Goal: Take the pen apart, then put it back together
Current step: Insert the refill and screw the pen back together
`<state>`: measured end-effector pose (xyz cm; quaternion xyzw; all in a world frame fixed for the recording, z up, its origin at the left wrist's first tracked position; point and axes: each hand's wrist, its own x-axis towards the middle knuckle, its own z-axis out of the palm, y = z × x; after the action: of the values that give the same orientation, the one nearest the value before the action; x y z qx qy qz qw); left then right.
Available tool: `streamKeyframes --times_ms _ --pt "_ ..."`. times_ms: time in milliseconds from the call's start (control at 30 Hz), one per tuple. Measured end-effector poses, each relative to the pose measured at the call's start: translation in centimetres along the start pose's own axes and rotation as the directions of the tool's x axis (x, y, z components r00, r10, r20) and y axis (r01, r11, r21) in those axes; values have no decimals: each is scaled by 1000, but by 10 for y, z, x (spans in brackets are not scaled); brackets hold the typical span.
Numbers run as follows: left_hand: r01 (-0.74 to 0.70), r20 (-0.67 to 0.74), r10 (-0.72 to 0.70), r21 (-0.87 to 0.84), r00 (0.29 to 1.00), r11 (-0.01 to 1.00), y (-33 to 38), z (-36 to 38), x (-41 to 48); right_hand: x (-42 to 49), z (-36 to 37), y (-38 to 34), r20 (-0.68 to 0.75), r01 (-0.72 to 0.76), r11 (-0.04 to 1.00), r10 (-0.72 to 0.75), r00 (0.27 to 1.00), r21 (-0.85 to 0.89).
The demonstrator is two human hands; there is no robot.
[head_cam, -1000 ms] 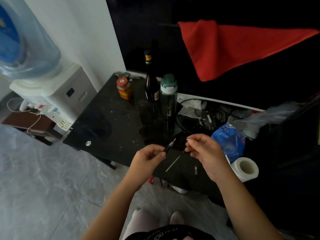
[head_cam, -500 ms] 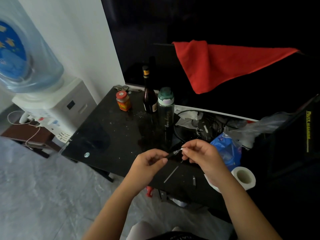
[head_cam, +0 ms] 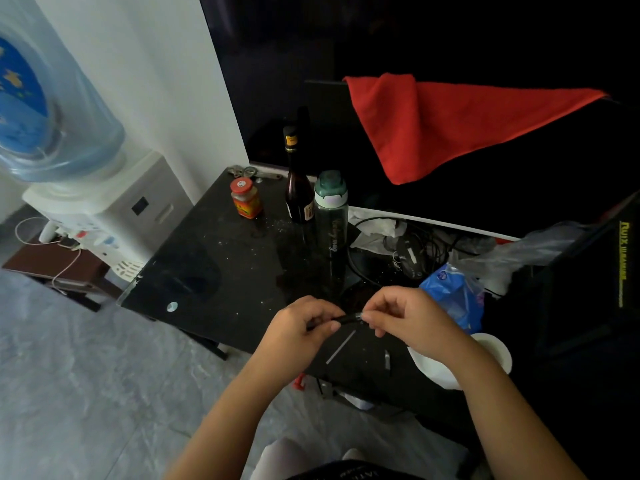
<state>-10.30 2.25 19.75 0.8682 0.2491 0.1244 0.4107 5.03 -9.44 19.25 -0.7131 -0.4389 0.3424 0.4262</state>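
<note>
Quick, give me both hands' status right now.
Left hand: closed on the black pen barrel.
Right hand: fingertips pinched at the barrel's other end; what they grip cannot be told.

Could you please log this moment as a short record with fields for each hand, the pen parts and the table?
left hand: pinches the dark pen barrel at its near end
right hand: fingers meet the barrel's far end
refill: thin pale rod lying loose on the table, below the hands
small part: short piece on the table, right of the refill
pen state: in pieces
</note>
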Motion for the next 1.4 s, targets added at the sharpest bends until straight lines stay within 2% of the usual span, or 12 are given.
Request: streamKeyframes --times_ms 133,300,533,700,933,1000,1167,1400 --pt "21 -23 -21 -28 1000 999 2 4 2 0 3 2 -46 8 1000 -9 999 -26" --pt "57 23 -55 -57 998 997 1 6 2 -2 -2 7 23 22 993 -25 999 116" --pt "62 -8 -63 -53 998 997 -2 6 1 1 7 7 -56 -15 995 20 998 95" --pt "92 20 -91 -89 996 992 -5 4 -2 -1 8 8 -5 14 965 -13 1000 263" --pt "112 2 -112 -115 994 987 -4 3 -6 1 21 7 -46 -62 971 75 996 229" --pt "111 5 -111 -117 994 987 -4 3 -6 -1 22 7 -22 -82 958 92 996 275" --pt "87 48 -83 -94 995 992 -6 6 -9 -7 19 8 -28 -33 943 44 999 331" --pt "89 6 -88 -80 996 993 -3 9 -6 -4 17 6 -59 -83 945 107 992 317"
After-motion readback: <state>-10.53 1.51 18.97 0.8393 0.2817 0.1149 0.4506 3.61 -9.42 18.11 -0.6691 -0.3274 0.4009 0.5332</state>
